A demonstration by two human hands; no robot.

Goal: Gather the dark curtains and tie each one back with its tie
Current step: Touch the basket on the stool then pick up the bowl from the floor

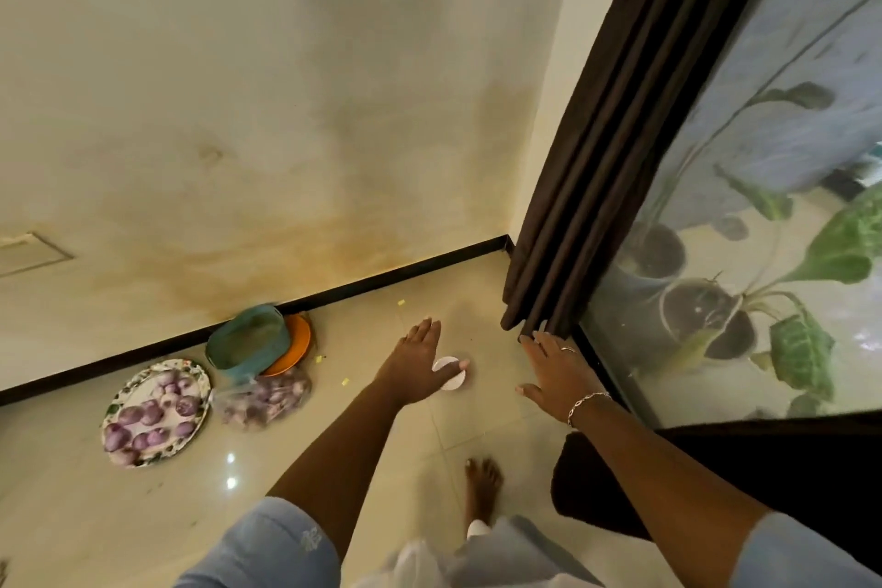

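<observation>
Nearest: bare foot (pixel 483 487) planted on the pale tiled floor (pixel 382 516), with a dark mat (pixel 601 482) just to its right. Off to the left, a plate of onions (pixel 155 411) and a bag of onions (pixel 262 401) beside it, near the skirting.

Further out, both arms stretched forward and down. Left hand (pixel 422 360) flat and wide, fingers straight, holding nothing, hovering over a small white disc (pixel 451 377) on the floor. Right hand (pixel 556 370) likewise spread and empty, fingertips up at the bottom hem of the dark curtain (pixel 620 167); touching or just short of it, hard to say.

Curtain directly ahead of the right hand, hanging in loose folds along the left edge of the window (pixel 763 215), long axis running from the hem up and away toward the top right. Right hand plainly the nearer; left well apart on the wall side, probably needing to cross rightward to gather the folds from there. No tie to be seen anywhere
</observation>
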